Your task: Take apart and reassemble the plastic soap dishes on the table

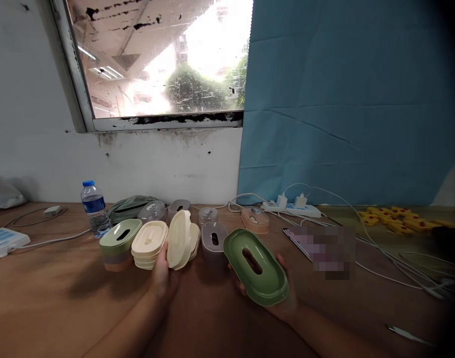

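My right hand [283,298] grips a green oval lid [266,278] with a long slot, tilted up off the table. In my left hand [162,273] is a cream oval lid [178,241], held upright on its edge, fingers mostly hidden behind it. Left of that stands a stack of cream lids [148,238], and more cream lids [195,238] show behind the held one. Farther left, a green slotted lid [119,232] tops a stack with grey and orange layers. Between my hands sits a grey translucent slotted lid [214,238].
Behind are clear covers [152,211] and a pink translucent one [255,220]. A water bottle [95,209] stands at left near a power strip [5,243]. To the right lie a partly blurred phone [298,243], another power strip [305,211], cables and yellow parts [395,219].
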`<state>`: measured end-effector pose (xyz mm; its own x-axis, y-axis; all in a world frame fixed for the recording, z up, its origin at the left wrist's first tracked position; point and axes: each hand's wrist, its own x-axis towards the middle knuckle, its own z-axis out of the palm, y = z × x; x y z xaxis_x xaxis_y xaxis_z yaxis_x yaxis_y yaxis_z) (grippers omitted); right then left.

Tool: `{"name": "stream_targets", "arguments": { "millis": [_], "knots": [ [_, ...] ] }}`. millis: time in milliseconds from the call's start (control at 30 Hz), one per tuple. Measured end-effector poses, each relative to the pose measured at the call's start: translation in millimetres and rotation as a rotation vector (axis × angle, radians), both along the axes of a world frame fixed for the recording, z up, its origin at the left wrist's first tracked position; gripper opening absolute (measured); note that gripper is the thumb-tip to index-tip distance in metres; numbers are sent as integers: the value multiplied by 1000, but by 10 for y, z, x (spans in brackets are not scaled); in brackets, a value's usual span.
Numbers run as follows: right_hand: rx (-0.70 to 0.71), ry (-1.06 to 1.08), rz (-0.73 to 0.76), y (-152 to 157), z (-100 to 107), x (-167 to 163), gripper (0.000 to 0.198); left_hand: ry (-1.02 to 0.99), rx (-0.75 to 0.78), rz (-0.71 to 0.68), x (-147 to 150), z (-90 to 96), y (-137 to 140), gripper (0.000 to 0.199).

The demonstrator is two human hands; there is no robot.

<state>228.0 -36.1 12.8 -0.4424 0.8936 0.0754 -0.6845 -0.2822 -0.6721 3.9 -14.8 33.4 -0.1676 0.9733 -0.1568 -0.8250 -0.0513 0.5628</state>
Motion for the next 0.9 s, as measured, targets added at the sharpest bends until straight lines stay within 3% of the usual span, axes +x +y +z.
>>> {"name": "stream_targets", "arguments": {
  "millis": [233, 333, 433, 533, 633, 900],
  "knots": [
    [353, -350, -101, 124, -39, 83, 71, -1, 69, 52, -169, 77, 84, 32],
    [479, -690, -152, 238, 158, 114, 69, -6, 54, 71, -167, 72, 99, 32],
    [619, -1185, -385, 347, 521, 22, 78, -9, 41, 66, -145, 82, 86, 33],
    [618, -1634, -460, 448, 861, -193, 73, -1, 43, 45, -136, 109, 59, 33],
    [589, -1940, -458, 570, 1016, -460, 80, 21, 64, 7, -146, 126, 45, 33],
    [506, -2185, -324, 956, 776, -865, 77, 66, 165, 33, -221, 24, 129, 24]
  ]
}}
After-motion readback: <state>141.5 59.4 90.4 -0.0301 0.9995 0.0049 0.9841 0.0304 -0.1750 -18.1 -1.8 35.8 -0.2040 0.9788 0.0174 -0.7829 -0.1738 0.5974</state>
